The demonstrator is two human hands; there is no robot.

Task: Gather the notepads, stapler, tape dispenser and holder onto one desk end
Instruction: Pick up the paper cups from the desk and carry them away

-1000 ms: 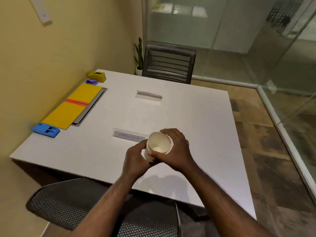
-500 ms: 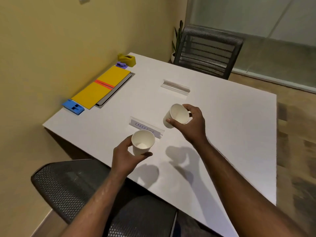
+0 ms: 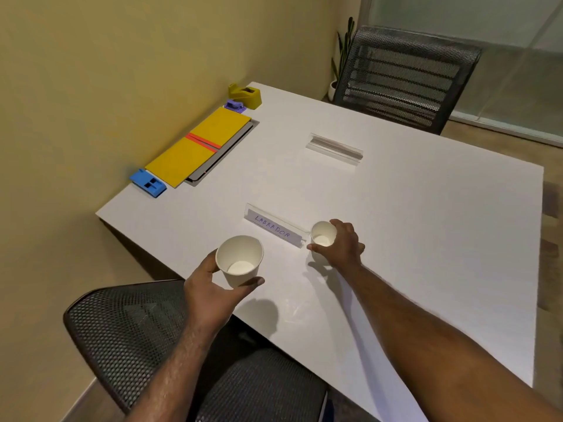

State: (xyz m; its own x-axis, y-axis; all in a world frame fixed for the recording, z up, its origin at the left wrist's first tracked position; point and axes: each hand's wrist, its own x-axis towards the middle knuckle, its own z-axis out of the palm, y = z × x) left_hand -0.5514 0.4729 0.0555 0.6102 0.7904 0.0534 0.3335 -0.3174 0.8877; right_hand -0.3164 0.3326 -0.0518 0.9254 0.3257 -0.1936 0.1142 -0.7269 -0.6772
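Two yellow notepads lie end to end on a dark pad along the wall side of the white desk. A blue stapler sits at their near end. At their far end are a small purple holder and a yellow tape dispenser. My left hand grips a white paper cup above the desk's near edge. My right hand grips a second, smaller-looking paper cup low at the desk surface, beside a name plate.
A clear name plate reading LABRADOR stands between my hands. Another clear name plate stands farther back. A mesh chair is at the far side, another mesh chair below my arms. A yellow wall runs along the left.
The two cups, nested a second ago, are now apart. My right hand has lowered its cup toward the desk beside the name plate; my left hand still holds its cup up.
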